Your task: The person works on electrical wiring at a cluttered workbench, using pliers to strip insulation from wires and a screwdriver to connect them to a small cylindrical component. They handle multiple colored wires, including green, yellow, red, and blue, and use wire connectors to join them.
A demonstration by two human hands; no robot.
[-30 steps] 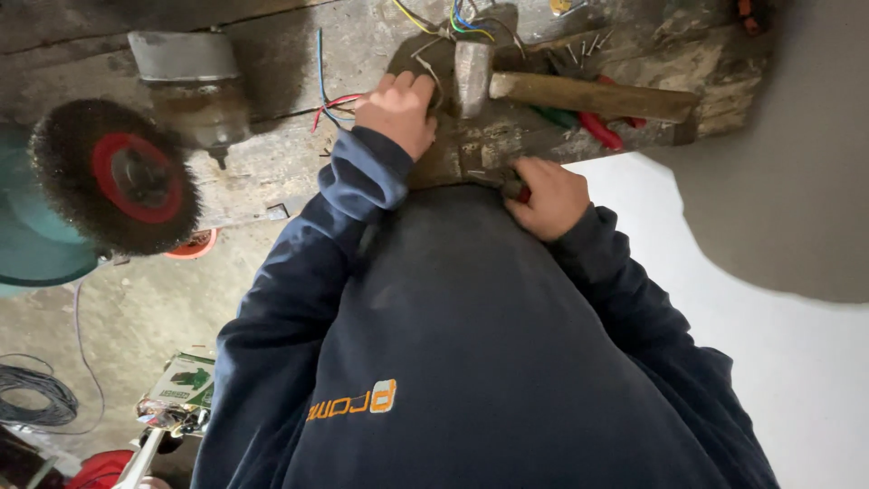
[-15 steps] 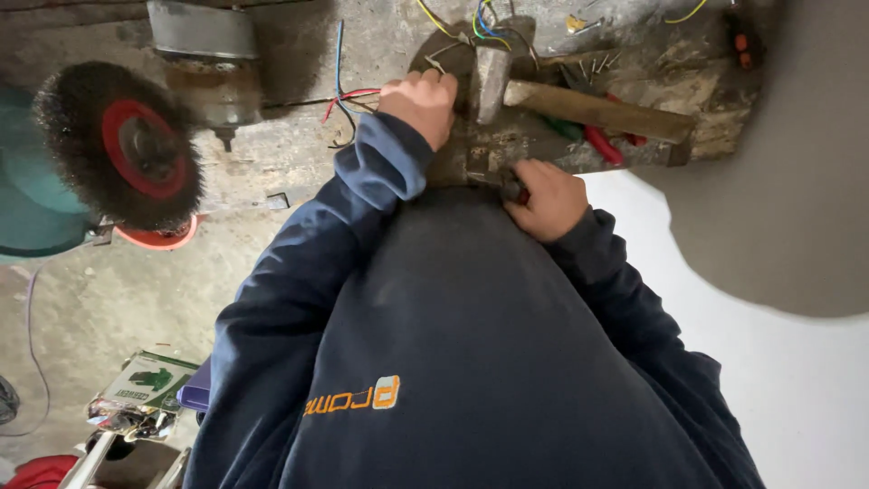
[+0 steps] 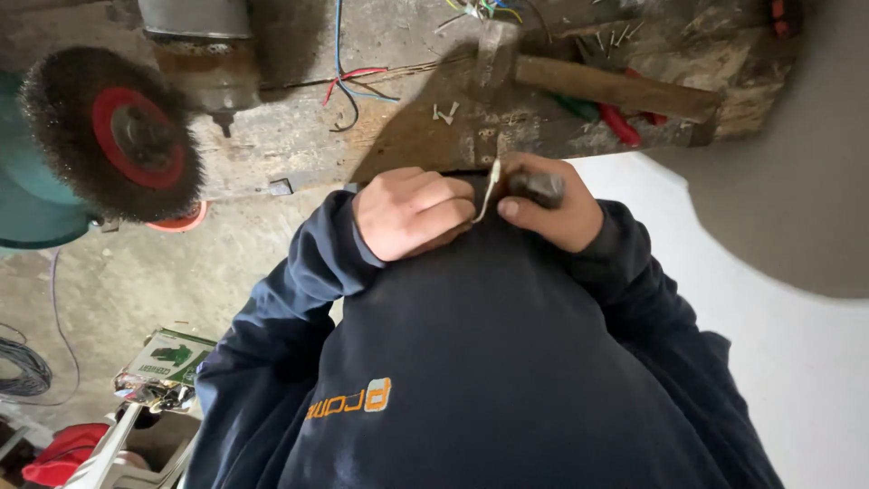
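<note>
The right hand (image 3: 543, 204) is closed around a dark, stubby tool (image 3: 536, 186), the thumb laid along its lower side; what kind of tool it is cannot be told, since the fingers cover most of it. The left hand (image 3: 412, 213) is curled into a loose fist just beside it, knuckles up, and a pale strip (image 3: 490, 188) runs between the two hands, apparently pinched by the left fingers, though the grip itself is hidden. Both hands sit close against the person's chest, at the near edge of a worn bench (image 3: 299, 136).

On the bench just beyond the hands lies a hammer (image 3: 597, 83), its steel head to the left and its wooden handle running right. A few small nails (image 3: 444, 112) lie loose left of the head. Red-handled pliers (image 3: 620, 125) lie under the handle. Loose wires (image 3: 348, 81), red, blue and black, trail down the bench top further left. At the far left a wire wheel (image 3: 113, 136) with a red hub stands out from a grinder body (image 3: 195, 27). Below, on the floor, a green and white box (image 3: 172, 355) lies near a coil of cable (image 3: 23, 369).
</note>
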